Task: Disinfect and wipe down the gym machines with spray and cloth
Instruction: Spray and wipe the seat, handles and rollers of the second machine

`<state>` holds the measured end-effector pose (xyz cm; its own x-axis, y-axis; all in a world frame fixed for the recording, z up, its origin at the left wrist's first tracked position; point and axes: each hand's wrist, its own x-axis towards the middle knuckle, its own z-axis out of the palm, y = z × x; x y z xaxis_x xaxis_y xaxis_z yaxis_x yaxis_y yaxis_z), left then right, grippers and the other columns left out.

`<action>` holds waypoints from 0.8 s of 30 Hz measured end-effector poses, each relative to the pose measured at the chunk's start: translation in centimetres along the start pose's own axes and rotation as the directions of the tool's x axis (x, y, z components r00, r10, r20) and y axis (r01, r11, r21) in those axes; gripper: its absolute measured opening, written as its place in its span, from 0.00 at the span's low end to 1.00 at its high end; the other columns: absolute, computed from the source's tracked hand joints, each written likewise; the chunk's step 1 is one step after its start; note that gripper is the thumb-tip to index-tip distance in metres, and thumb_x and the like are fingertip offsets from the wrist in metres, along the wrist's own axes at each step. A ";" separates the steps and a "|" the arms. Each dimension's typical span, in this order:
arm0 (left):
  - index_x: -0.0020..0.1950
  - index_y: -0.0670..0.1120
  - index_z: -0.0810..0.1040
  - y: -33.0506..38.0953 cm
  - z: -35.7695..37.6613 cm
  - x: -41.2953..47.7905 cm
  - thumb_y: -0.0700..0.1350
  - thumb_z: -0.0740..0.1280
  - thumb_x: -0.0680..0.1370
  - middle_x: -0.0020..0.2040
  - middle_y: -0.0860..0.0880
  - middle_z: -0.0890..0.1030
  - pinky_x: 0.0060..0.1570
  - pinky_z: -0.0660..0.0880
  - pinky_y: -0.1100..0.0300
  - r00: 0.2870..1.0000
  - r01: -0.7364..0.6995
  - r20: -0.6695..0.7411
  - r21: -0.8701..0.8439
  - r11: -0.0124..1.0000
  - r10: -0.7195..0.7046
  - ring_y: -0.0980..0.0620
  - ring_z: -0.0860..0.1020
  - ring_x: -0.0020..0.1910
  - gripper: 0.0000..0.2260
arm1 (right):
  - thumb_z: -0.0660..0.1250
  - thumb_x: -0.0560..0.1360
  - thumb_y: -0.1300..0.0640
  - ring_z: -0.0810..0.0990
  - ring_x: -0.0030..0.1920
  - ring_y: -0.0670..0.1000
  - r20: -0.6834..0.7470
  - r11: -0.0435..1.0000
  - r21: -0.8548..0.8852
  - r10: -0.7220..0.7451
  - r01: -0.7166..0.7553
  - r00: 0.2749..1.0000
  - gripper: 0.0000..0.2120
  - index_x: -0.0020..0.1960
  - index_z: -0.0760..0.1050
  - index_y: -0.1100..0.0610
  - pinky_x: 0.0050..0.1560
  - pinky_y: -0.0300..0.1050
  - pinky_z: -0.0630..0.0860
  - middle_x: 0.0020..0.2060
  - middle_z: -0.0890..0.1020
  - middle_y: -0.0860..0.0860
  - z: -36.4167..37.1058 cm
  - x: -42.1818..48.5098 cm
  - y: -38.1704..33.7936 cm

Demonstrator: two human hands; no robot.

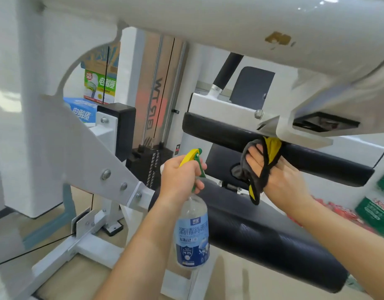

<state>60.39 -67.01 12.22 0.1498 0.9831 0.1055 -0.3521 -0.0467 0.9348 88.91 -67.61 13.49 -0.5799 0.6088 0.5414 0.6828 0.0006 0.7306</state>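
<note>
Grips spray bottle (192,232) in left hand (178,176), fingers (199,184) curled round its neck; presses cloth (271,148) to upper black pad (316,161) with right hand (282,180), fingers nearly straight, tips hidden in folds.

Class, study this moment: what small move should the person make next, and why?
Probably slide the right hand with the cloth sideways along the upper black pad. The cloth is pressed against the pad near its middle, with bare pad on both sides. The left hand grips the spray bottle clear of it, so wiping seems due, not spraying.
</note>
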 end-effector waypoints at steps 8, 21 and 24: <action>0.49 0.41 0.81 0.0 0.9 0.4 0.31 0.60 0.73 0.46 0.42 0.84 0.28 0.72 0.59 0.998 -0.039 0.045 -0.068 0.997 0.042 0.52 0.73 0.26 0.13 | 0.55 0.83 0.61 0.65 0.75 0.64 -0.025 1.000 0.002 -0.025 0.025 0.999 0.22 0.76 0.64 0.65 0.74 0.64 0.63 0.73 0.70 0.62 -0.5 0.2 -0.1; 0.45 0.42 0.83 1.9 -1.8 -1.5 0.30 0.61 0.73 0.48 0.40 0.86 0.31 0.72 0.58 0.990 -0.078 -0.117 0.026 0.997 0.081 0.49 0.77 0.27 0.13 | 0.43 0.84 0.58 0.63 0.76 0.64 -0.071 0.973 -0.020 -0.232 0.231 0.970 0.25 0.78 0.60 0.63 0.76 0.61 0.57 0.77 0.62 0.62 -1.5 15.9 -5.3; 0.48 0.39 0.83 2.2 -2.6 -2.2 0.29 0.60 0.74 0.47 0.39 0.86 0.29 0.72 0.59 0.984 -0.062 -0.166 0.004 0.998 0.062 0.49 0.76 0.25 0.13 | 0.40 0.81 0.56 0.59 0.78 0.63 -0.015 0.971 -0.026 -0.237 0.237 0.971 0.29 0.79 0.56 0.62 0.77 0.60 0.55 0.78 0.59 0.61 -2.6 19.4 -7.5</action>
<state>56.83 -68.84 13.14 -0.0280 0.9940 0.1055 -0.3572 -0.1085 0.9277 71.41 -57.86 19.54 -0.7320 0.5793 0.3586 0.5142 0.1244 0.8486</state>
